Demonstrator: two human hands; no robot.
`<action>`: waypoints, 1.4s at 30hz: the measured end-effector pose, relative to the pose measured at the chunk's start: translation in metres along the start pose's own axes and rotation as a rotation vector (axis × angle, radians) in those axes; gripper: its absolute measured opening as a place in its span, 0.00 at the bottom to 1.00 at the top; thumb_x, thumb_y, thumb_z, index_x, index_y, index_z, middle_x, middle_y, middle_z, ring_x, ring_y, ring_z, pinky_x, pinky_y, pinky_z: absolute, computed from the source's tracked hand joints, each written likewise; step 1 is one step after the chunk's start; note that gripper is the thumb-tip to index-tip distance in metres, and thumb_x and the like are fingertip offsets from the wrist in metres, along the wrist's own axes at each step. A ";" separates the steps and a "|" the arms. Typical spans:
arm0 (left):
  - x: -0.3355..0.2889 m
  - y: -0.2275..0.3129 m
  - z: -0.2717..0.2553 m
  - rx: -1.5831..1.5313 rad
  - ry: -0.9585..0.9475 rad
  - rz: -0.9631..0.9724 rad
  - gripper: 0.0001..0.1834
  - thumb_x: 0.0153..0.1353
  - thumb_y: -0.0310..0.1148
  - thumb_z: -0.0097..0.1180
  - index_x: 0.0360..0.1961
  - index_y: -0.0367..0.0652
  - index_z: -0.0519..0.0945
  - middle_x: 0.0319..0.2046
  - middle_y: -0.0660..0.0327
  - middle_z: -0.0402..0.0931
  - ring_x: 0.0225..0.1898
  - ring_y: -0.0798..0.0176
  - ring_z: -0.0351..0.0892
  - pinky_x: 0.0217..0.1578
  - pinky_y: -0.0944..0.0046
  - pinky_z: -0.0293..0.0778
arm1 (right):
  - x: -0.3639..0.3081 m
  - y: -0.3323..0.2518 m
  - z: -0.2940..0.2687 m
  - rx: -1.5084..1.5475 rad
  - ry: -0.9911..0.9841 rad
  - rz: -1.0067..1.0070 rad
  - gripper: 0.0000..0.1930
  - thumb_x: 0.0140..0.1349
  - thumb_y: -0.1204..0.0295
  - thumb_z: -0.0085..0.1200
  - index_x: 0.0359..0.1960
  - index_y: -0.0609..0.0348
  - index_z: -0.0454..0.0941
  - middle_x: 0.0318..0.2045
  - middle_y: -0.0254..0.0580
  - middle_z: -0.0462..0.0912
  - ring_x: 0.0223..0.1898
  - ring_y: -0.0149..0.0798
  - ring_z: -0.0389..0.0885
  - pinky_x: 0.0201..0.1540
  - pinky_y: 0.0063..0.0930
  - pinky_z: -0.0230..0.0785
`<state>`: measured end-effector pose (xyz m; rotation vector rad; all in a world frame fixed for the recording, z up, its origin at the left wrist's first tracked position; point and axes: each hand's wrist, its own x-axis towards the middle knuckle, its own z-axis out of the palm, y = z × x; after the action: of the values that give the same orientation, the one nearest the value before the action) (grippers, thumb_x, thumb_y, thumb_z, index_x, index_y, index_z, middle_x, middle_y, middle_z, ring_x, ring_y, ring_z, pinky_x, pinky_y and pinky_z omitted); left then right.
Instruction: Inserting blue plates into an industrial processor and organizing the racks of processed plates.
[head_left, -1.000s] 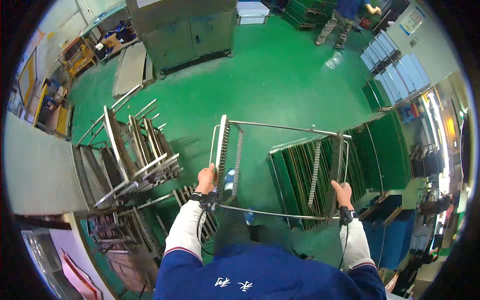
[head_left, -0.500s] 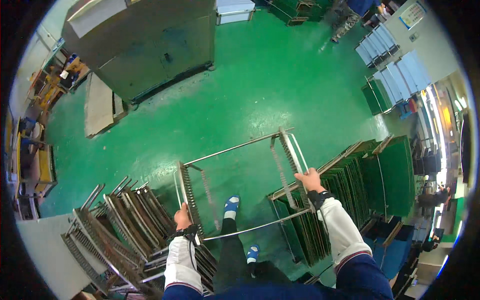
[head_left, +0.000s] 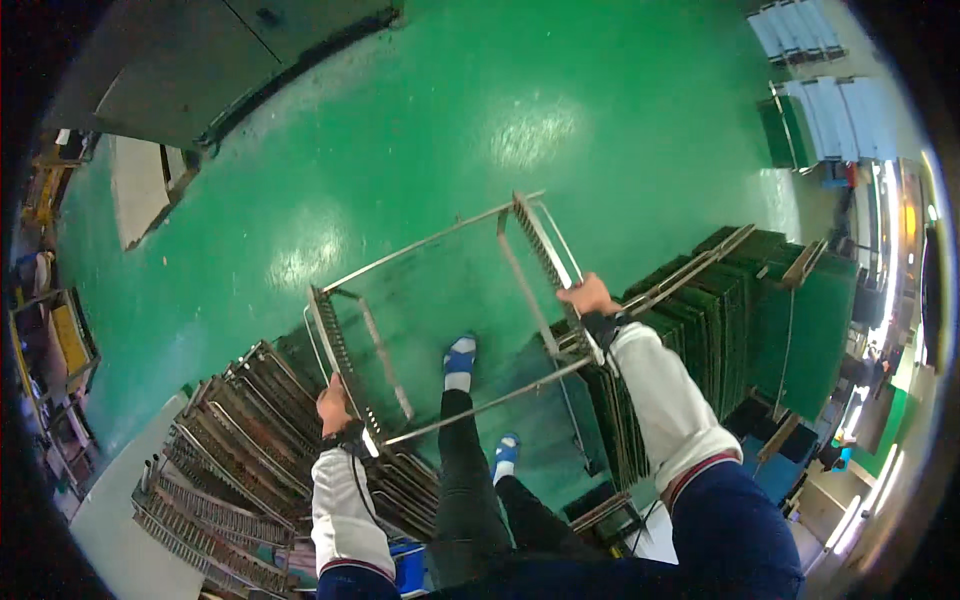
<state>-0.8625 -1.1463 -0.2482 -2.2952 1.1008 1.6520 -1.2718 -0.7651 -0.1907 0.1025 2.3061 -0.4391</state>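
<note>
Left hand [head_left: 333, 405], right hand [head_left: 590, 297] each gripping one toothed side of metal slotted rack [head_left: 542, 243], above green floor [head_left: 430, 130]; similar racks [head_left: 250, 425] lower left.

No text, label, brand, number or sign can be read.
</note>
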 end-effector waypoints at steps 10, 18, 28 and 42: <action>0.079 -0.018 0.024 0.003 -0.013 0.358 0.19 0.50 0.43 0.65 0.26 0.37 0.74 0.18 0.63 0.71 0.22 0.66 0.70 0.23 0.62 0.63 | 0.087 -0.009 0.040 0.063 0.086 0.072 0.37 0.40 0.53 0.65 0.49 0.67 0.69 0.44 0.56 0.77 0.47 0.53 0.75 0.48 0.37 0.68; 0.061 -0.085 0.032 1.310 -0.313 1.025 0.15 0.54 0.39 0.47 0.21 0.42 0.80 0.22 0.54 0.76 0.28 0.46 0.77 0.30 0.50 0.71 | 0.023 0.012 0.090 0.114 -0.065 -0.269 0.22 0.46 0.56 0.59 0.38 0.59 0.78 0.41 0.50 0.79 0.44 0.52 0.77 0.47 0.37 0.69; -0.140 -0.082 0.094 1.119 -0.999 0.084 0.14 0.57 0.40 0.53 0.37 0.39 0.78 0.28 0.61 0.79 0.23 0.71 0.75 0.17 0.71 0.65 | -0.235 0.055 0.118 0.126 -0.206 -0.211 0.12 0.39 0.65 0.51 0.22 0.61 0.78 0.27 0.57 0.80 0.30 0.55 0.79 0.31 0.44 0.70; -0.265 -0.209 0.045 1.460 -0.927 0.127 0.14 0.62 0.34 0.48 0.44 0.37 0.72 0.35 0.52 0.78 0.27 0.55 0.80 0.20 0.59 0.73 | -0.522 0.431 0.135 0.550 0.340 0.213 0.14 0.46 0.62 0.49 0.30 0.56 0.80 0.28 0.50 0.80 0.32 0.53 0.78 0.34 0.44 0.69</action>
<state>-0.8097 -0.8426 -0.1038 -0.4855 1.3791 0.9823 -0.7258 -0.3757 -0.0274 0.7343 2.3989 -0.9948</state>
